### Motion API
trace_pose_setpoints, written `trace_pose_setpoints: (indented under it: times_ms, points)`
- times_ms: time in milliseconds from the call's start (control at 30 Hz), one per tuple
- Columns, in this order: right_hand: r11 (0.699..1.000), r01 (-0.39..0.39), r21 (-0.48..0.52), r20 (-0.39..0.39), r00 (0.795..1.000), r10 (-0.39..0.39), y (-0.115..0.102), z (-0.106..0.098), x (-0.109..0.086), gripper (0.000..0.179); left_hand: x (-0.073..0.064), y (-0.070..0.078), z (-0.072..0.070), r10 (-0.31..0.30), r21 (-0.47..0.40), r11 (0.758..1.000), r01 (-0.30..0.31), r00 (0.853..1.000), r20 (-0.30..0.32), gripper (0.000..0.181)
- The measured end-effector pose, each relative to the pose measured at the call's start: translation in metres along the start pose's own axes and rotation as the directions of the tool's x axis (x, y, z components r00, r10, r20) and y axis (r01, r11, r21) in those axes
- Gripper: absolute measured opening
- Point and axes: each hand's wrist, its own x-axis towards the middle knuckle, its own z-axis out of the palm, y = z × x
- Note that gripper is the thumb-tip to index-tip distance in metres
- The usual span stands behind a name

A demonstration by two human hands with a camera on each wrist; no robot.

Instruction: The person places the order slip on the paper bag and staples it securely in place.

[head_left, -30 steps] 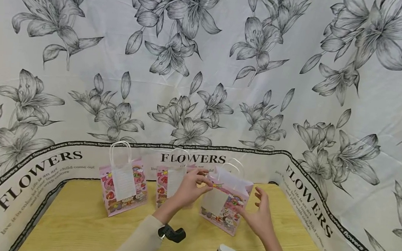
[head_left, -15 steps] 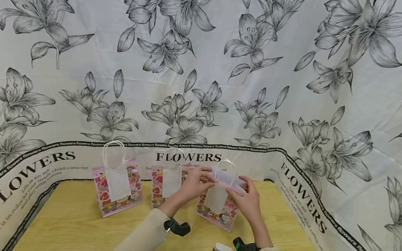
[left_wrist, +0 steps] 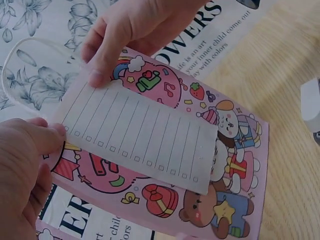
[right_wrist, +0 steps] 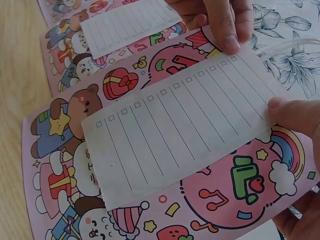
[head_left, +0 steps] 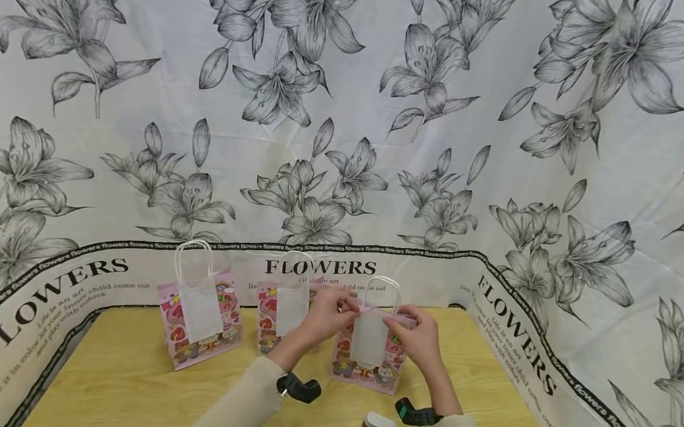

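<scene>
Pinching the top edge of a lined paper note [head_left: 370, 337] against a pink cartoon gift bag [head_left: 369, 365] standing on the worktop [head_left: 119, 384]: left hand [head_left: 328, 315] and right hand [head_left: 419, 335], fingers clamped on the note's upper corners.

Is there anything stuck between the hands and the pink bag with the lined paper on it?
Nothing visible is. The left hand and right hand both pinch the top of the pink bag, fingers on the lined paper.
</scene>
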Motion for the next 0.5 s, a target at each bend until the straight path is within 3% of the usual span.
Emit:
trace_pose_setpoints:
  times_ms: [267,400,500]
  points:
    - [0.999,-0.026,0.035,0.019,0.999,0.026,0.0008,0.0027,-0.0015,0.022,-0.0031,-0.0017,-0.0007,0.008,0.088,0.996,-0.007,1.000,-0.011,0.021]
    - [0.999,-0.004,0.049,0.015,1.000,0.003,0.0003,0.0053,-0.0005,0.022,-0.0018,-0.0014,-0.0008,0.049,0.137,0.989,-0.049,0.999,0.005,0.018]
    - [0.998,0.023,0.066,0.023,0.999,-0.024,-0.0005,0.0070,0.0006,0.020,-0.0010,-0.0008,-0.0007,0.030,0.107,0.994,-0.034,0.999,0.044,0.015]
